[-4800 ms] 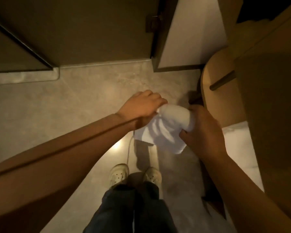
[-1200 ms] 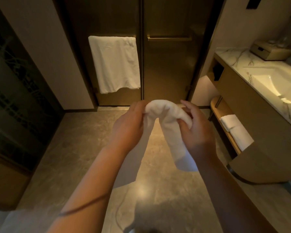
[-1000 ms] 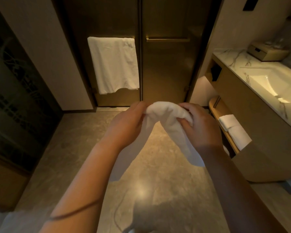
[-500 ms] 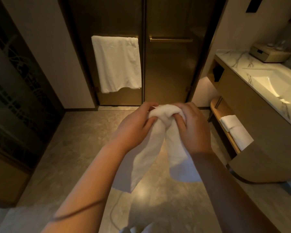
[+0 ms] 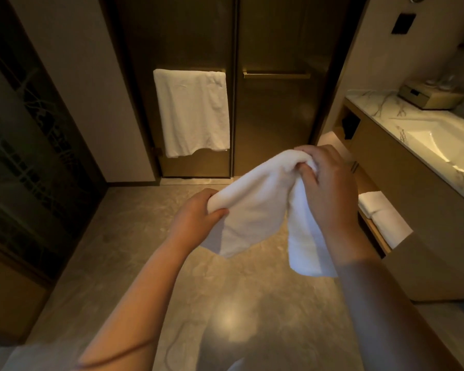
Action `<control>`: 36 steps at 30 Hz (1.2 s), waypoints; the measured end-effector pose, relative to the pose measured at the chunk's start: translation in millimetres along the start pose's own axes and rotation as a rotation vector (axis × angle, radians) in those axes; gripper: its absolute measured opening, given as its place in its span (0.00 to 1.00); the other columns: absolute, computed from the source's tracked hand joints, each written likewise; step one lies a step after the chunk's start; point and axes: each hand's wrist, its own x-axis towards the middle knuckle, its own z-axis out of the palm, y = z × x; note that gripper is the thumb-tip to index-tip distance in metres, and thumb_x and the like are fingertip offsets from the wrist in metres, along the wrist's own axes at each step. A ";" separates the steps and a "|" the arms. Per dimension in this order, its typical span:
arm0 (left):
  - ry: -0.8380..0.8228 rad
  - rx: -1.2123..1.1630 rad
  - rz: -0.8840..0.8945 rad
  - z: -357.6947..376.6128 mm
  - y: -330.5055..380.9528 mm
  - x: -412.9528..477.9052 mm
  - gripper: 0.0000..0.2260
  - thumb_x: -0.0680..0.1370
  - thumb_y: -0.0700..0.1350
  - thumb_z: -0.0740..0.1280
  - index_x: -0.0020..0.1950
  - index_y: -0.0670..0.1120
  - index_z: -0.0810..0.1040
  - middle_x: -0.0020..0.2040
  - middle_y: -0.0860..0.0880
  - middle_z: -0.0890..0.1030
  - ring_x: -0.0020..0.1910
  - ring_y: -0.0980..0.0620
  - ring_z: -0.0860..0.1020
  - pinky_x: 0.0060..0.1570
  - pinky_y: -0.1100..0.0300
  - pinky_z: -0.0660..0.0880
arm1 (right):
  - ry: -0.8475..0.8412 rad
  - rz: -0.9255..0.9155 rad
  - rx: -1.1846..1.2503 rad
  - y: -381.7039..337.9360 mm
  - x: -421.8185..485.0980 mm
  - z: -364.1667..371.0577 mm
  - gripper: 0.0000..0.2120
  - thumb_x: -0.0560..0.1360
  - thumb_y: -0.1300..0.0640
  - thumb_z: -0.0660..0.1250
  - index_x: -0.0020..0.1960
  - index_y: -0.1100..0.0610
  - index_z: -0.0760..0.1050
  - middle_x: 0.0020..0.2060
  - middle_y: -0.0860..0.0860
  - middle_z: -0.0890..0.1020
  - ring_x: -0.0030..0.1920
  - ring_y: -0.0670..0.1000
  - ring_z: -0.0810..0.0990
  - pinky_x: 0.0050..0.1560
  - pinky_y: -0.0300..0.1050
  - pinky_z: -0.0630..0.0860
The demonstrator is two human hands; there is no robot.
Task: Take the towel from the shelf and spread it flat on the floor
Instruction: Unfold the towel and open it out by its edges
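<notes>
The left hand [image 5: 198, 215] pinches one bunched edge of the soft white cotton towel [image 5: 255, 207], held in mid-air above the polished stone floor [image 5: 225, 303]; the right hand [image 5: 324, 188] grips another fold higher up. Neither hold is clearly a corner, so the towel would probably land twisted or doubled.

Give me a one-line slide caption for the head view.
Both hands, left hand and right hand, hold a white towel bunched above the bathroom floor, not yet spread.
</notes>
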 end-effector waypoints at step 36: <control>0.032 0.215 0.392 -26.2 30.0 28.4 0.19 0.73 0.52 0.70 0.63 0.52 0.75 0.49 0.50 0.68 0.40 0.50 0.73 0.35 0.59 0.69 | -0.396 0.030 -0.105 -11.6 -6.4 53.1 0.11 0.77 0.54 0.66 0.57 0.54 0.79 0.50 0.53 0.82 0.50 0.53 0.78 0.49 0.46 0.72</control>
